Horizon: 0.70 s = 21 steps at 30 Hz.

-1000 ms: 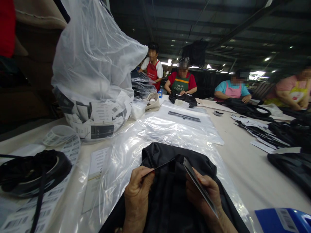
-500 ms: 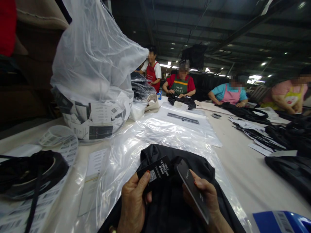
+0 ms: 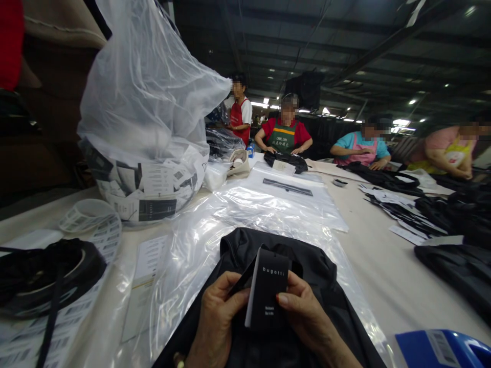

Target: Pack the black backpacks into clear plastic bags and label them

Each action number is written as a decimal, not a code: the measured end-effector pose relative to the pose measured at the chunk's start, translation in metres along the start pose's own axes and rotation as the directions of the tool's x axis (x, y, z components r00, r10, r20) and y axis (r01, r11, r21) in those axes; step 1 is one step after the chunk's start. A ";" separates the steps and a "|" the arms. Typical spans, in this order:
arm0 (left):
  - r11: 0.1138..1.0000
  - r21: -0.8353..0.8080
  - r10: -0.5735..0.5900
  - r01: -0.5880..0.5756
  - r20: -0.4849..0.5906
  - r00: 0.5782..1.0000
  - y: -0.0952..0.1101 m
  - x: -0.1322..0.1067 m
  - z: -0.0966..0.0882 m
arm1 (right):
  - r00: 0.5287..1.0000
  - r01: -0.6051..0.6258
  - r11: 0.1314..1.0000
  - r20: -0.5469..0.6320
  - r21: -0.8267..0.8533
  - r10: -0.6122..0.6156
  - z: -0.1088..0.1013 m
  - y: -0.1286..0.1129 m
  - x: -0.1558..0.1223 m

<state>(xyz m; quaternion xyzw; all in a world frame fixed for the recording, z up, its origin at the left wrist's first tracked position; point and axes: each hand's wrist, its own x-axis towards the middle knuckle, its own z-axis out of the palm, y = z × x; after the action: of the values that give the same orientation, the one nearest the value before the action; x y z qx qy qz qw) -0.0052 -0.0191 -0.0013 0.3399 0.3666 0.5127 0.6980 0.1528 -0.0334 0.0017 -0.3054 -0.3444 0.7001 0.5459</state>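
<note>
Between my hands is a black "bugatti" hang tag (image 3: 270, 286) with white edges, its front turned toward me. My right hand (image 3: 307, 312) pinches its right side between thumb and fingers. With thumb and fingers closed, my left hand (image 3: 218, 314) grips a second black hang tag (image 3: 243, 276) just behind and to the left. Under both hands lies a black bag (image 3: 318, 260) of smooth fabric, its upper part resting on clear plastic bags (image 3: 195, 230).
A plastic sack of tags (image 3: 149, 179) stands back left. Label strips (image 3: 103, 240) and a black strap roll (image 3: 49, 276) lie left. A blue object with a barcode (image 3: 441, 347) is front right. Black goods (image 3: 452, 214) fill the right side. Several co-workers sit or stand beyond the table (image 3: 368, 245).
The two tags, held apart before, are now together. The right-hand tag has swung leftward and turned its "bugatti" face toward me. My hands have come closer together.
</note>
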 end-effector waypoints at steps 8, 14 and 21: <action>0.999 0.046 -0.009 0.004 0.121 0.993 0.001 -0.004 0.005 | 0.999 0.029 0.997 -0.034 -0.074 -0.031 -0.003 0.006 0.005; 0.996 0.074 0.031 -0.049 0.228 0.973 -0.003 -0.001 0.005 | 0.996 0.034 0.997 -0.078 -0.067 -0.039 -0.003 0.006 0.006; 0.961 0.200 0.118 -0.190 0.325 0.938 -0.006 0.000 0.003 | 0.999 -0.007 0.999 -0.038 -0.032 0.006 -0.001 0.005 0.007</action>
<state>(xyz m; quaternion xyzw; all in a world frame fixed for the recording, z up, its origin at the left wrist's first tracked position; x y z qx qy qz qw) 0.0003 -0.0212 -0.0047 0.5217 0.2812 0.4608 0.6606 0.1497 -0.0272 -0.0036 -0.3286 -0.3441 0.6903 0.5450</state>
